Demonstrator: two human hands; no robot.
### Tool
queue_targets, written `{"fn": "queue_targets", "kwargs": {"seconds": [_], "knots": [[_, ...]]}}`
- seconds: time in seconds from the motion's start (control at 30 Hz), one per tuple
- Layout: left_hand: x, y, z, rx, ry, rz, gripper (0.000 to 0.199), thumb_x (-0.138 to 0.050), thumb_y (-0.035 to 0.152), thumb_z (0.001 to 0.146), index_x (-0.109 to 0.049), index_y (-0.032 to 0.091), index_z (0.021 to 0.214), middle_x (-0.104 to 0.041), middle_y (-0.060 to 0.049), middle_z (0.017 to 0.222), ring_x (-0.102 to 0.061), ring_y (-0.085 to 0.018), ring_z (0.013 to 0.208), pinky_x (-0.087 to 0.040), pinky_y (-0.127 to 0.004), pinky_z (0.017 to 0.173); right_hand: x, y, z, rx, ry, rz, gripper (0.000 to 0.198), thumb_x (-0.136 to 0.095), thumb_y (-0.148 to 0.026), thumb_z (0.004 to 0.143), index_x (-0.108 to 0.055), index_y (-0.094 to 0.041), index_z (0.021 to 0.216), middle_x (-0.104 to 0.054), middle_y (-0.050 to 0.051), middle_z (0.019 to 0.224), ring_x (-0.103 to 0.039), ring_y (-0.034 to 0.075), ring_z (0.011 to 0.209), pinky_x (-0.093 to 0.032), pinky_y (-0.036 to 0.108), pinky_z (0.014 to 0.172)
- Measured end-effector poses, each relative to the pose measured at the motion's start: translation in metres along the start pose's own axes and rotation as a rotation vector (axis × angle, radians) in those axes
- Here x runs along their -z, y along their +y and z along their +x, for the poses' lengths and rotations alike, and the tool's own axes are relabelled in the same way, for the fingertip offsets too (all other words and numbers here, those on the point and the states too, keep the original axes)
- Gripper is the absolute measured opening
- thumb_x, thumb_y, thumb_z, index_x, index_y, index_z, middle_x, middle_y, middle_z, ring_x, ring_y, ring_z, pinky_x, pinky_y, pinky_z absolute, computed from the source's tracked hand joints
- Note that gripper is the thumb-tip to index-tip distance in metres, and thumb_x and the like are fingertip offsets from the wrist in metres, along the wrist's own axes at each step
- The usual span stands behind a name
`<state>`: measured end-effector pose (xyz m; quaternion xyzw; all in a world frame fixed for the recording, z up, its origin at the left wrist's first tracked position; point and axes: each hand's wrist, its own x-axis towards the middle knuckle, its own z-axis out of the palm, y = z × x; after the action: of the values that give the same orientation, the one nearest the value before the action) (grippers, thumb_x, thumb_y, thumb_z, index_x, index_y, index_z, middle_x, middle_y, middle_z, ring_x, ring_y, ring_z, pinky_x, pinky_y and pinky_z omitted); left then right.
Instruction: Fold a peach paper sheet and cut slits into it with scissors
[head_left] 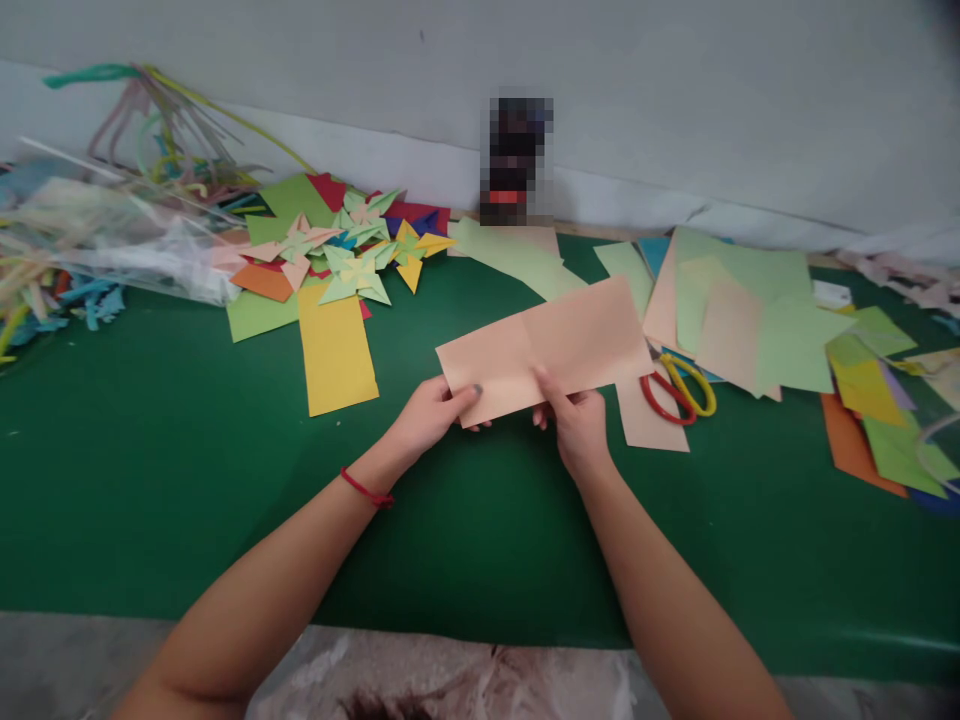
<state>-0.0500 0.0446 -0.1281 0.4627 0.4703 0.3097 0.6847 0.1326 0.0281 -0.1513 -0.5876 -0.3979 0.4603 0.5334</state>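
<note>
A long peach sheet of paper (585,330) with a crease across its middle is held up over the green table (465,520). My left hand (437,410) pinches its lower left corner, thumb on top and fingers beneath. Near the middle of the lower edge, my right hand (577,425) grips the same sheet between thumb and fingers. Just right of the sheet lies a pair of scissors (686,390) with red and yellow handles, partly over a smaller peach paper piece (651,420).
Folded paper stars (360,270) lie on coloured sheets at the back left, with a yellow paper rectangle (339,350) in front. Plastic bags and paper strips (97,230) crowd the far left. Green and peach sheets (757,300) pile up at the right. A wall (337,70) stands behind.
</note>
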Motion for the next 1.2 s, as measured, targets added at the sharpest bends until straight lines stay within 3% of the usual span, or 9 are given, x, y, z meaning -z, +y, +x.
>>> {"fn": "queue_targets", "kwargs": {"seconds": [0.23,0.4,0.6,0.83,1.0,1.1,1.2], "knots": [[0.001,0.002,0.0,-0.039,0.079,0.005,0.037,-0.042,0.045,0.088,-0.056,0.013,0.075,-0.062,-0.005,0.057,-0.059,-0.013,0.049,-0.047,-0.024,0.049,-0.002,-0.004,-0.003,-0.001,-0.049,0.0,0.029,-0.064,-0.041,0.075,-0.056,-0.018,0.06,-0.051,-0.001,0.044,-0.047,0.011,0.037,-0.037,0.025,0.036],[0.001,0.003,0.0,-0.049,0.062,0.101,0.023,-0.052,0.035,0.085,-0.056,0.013,0.078,-0.061,-0.003,0.055,-0.057,-0.012,0.047,-0.045,-0.024,0.048,-0.001,-0.004,-0.002,-0.023,-0.053,-0.027,0.031,-0.064,-0.043,0.075,-0.056,-0.018,0.058,-0.051,-0.001,0.043,-0.046,0.012,0.037,-0.037,0.026,0.036],[0.008,0.006,0.0,-0.127,0.15,0.211,0.024,-0.049,0.032,0.085,-0.054,0.015,0.069,-0.057,0.0,0.053,-0.056,-0.011,0.048,-0.046,-0.023,0.05,0.012,0.001,0.007,-0.061,-0.017,0.054,0.034,-0.067,-0.04,0.073,-0.056,-0.016,0.052,-0.053,0.0,0.042,-0.045,0.009,0.036,-0.034,0.024,0.037],[0.008,0.006,-0.001,-0.094,0.028,0.148,0.02,-0.053,0.027,0.082,-0.052,0.013,0.095,-0.062,-0.005,0.076,-0.062,-0.014,0.062,-0.05,-0.026,0.054,0.014,-0.001,0.01,-0.082,0.0,0.075,0.029,-0.069,-0.04,0.071,-0.059,-0.015,0.061,-0.054,0.0,0.042,-0.047,0.01,0.036,-0.035,0.023,0.036],[0.009,0.006,-0.001,-0.057,0.022,0.205,0.015,-0.052,0.027,0.081,-0.054,0.013,0.086,-0.062,-0.004,0.065,-0.061,-0.014,0.058,-0.051,-0.028,0.058,0.015,-0.003,0.01,-0.115,0.004,0.028,0.03,-0.067,-0.042,0.071,-0.059,-0.015,0.062,-0.054,0.002,0.044,-0.049,0.012,0.038,-0.037,0.024,0.036],[0.012,0.003,0.001,-0.078,0.075,0.281,0.017,-0.048,0.027,0.084,-0.052,0.016,0.071,-0.059,-0.001,0.055,-0.057,-0.013,0.052,-0.049,-0.027,0.058,0.024,-0.006,0.015,-0.101,0.065,-0.038,0.027,-0.065,-0.042,0.072,-0.061,-0.016,0.074,-0.057,0.002,0.052,-0.052,0.014,0.043,-0.04,0.025,0.038],[0.016,0.0,0.003,-0.104,0.118,0.307,0.018,-0.045,0.024,0.084,-0.05,0.017,0.068,-0.054,0.002,0.05,-0.053,-0.011,0.047,-0.045,-0.025,0.053,0.044,-0.009,0.024,0.011,0.193,-0.162,0.027,-0.06,-0.039,0.075,-0.061,-0.018,0.093,-0.063,0.005,0.079,-0.057,0.016,0.059,-0.045,0.027,0.046]]}}
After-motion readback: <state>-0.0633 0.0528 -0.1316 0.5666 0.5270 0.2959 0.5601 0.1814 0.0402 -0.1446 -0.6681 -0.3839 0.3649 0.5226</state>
